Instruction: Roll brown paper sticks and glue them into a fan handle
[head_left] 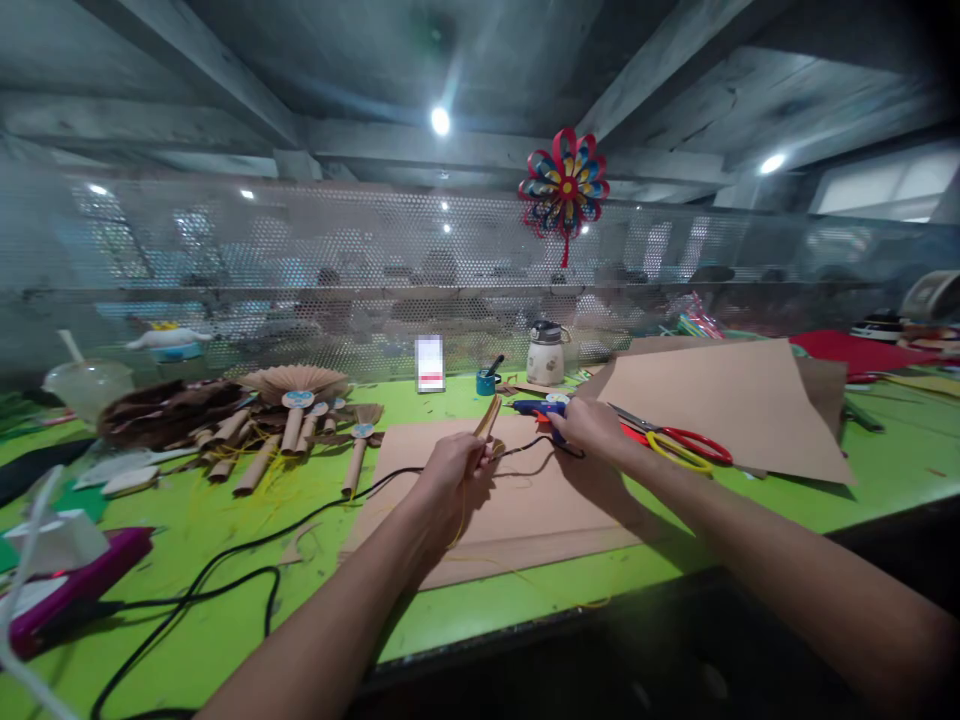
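My left hand (455,462) is closed on a narrow folded strip of brown paper (489,415), which points up and away from me. A thin yellow string (459,525) hangs below that hand. In my right hand (596,430) is a blue glue gun (541,407), its nozzle turned left toward the folded paper, with a small gap between them. Its orange trigger shows near my fingers. Beneath both hands lies a stack of brown paper sheets (420,540). Scissors with red and yellow handles (686,450) rest just right of my right hand.
Paper fans with rolled handles (300,400) lie at left, near a plastic cup (88,385). A black cord (225,545) crosses the green table (442,640) to a purple power strip (90,590). Behind stand a blue pot (486,383) and a bottle (545,358). Large brown sheets (720,400) lie right.
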